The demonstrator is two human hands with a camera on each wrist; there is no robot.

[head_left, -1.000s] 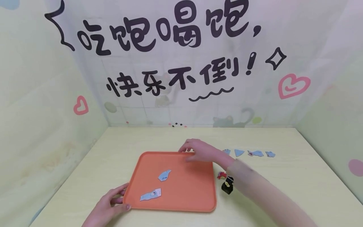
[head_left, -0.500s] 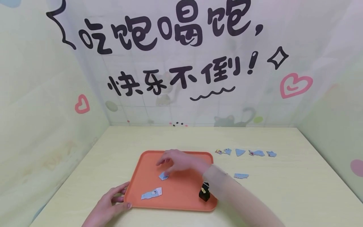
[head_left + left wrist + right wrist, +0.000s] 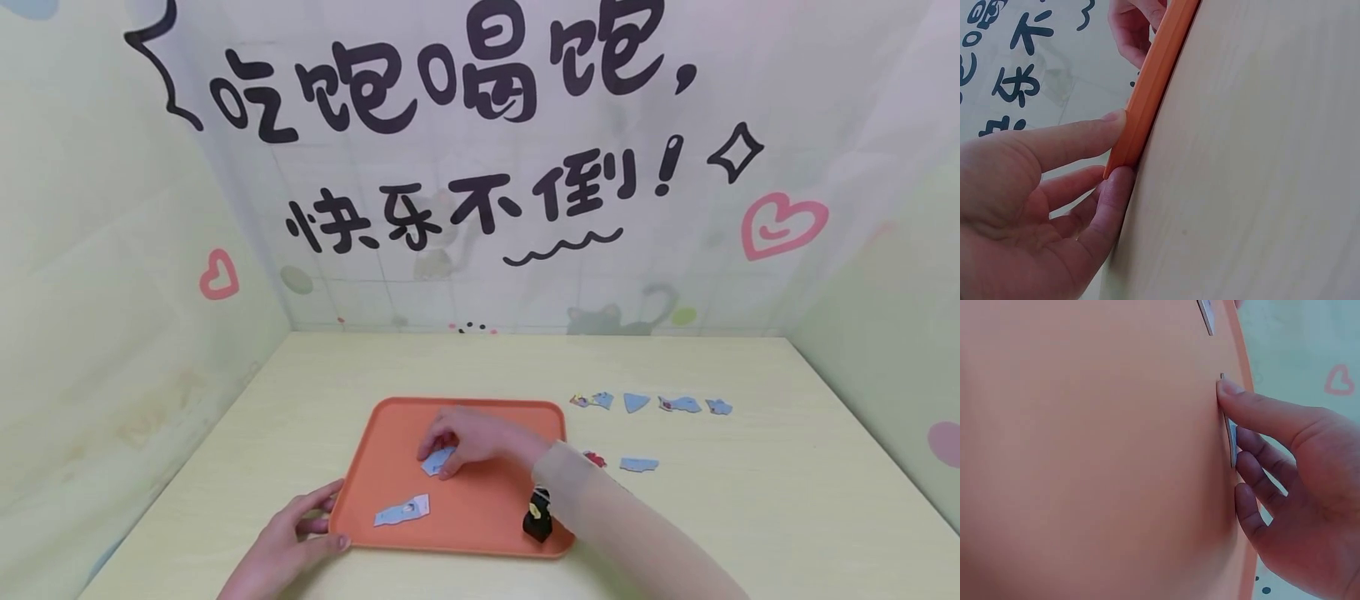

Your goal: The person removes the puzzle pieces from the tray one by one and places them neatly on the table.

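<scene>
The right hand (image 3: pixel 480 440) is down on the orange tray (image 3: pixel 480 521), fingers curled onto a small blue puzzle piece (image 3: pixel 437 460) near the tray's middle. In the right wrist view the thumb and fingers (image 3: pixel 1254 465) pinch that piece (image 3: pixel 1232 440) by its edges, one edge tipped off the tray floor. The left hand (image 3: pixel 288 546) is at the tray's near-left corner, and the left wrist view shows the thumb (image 3: pixel 1079 134) on top of the rim (image 3: pixel 1150 81) with a finger under it, clamping the corner against the pale wooden table (image 3: pixel 750 517).

A second blue piece (image 3: pixel 402 510) lies flat on the tray, closer to the left hand and well apart from the pinched one. A small black device (image 3: pixel 537 517) hangs from the right wrist, over the tray's near-right corner. Off the tray to the right, a row of blue pieces (image 3: pixel 652 403) sits on the table, with one more loose piece (image 3: pixel 639 464) nearer the forearm and a red scrap (image 3: pixel 595 457) just beside it.
</scene>
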